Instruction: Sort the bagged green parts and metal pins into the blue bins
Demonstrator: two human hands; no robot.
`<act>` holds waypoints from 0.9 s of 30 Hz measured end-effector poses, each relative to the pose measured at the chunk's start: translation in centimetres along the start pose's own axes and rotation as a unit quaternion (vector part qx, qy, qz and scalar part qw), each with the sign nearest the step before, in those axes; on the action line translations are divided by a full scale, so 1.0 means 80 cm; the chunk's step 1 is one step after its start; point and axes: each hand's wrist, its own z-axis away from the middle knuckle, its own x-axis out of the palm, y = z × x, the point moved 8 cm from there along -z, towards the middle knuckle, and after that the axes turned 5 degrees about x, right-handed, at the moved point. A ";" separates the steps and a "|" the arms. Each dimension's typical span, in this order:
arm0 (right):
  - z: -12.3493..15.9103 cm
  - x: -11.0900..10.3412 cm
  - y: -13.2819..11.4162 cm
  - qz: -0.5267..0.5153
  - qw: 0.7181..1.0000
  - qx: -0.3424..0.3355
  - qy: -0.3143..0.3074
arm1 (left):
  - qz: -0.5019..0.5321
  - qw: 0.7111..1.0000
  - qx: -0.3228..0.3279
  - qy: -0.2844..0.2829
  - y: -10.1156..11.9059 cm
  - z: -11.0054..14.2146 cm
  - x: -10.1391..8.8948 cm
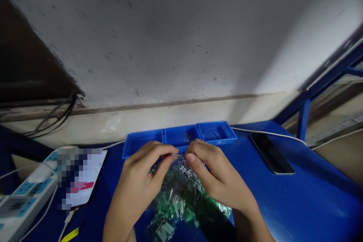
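Note:
My left hand [143, 176] and my right hand [211, 170] meet over a heap of small green parts with thin metal legs [181, 196] lying on clear plastic. Both hands pinch the same thin metal pin [177, 155] between thumb and fingertips, just in front of the blue trays. The parts under my palms are partly hidden.
Three small blue trays [144, 140] stand in a row at the back of the blue table [297, 204]. A dark phone [271, 154] on a white cable lies to the right. A white card [85, 181] and a power strip [21, 200] lie at the left. A wall rises behind.

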 end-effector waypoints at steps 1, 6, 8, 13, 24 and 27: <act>0.001 -0.001 -0.001 -0.003 1.000 0.000 0.003 | 0.005 1.000 0.001 -0.002 0.000 0.000 0.001; 0.002 -0.010 0.001 -0.027 0.998 0.001 0.054 | 0.019 1.000 -0.014 -0.006 0.000 -0.002 -0.001; 0.001 -0.013 0.002 -0.030 0.997 -0.005 0.075 | 0.027 0.999 -0.029 -0.013 -0.002 -0.002 -0.001; -0.001 -0.013 0.002 -0.024 0.996 -0.036 0.079 | 0.032 0.997 -0.059 -0.027 -0.013 0.000 0.004; -0.006 -0.001 0.018 0.009 0.998 -0.006 0.070 | -0.033 0.996 -0.082 0.022 -0.028 0.001 0.000; -0.006 -0.005 0.018 0.014 0.996 -0.014 0.084 | -0.023 0.994 -0.104 0.023 -0.032 0.002 0.005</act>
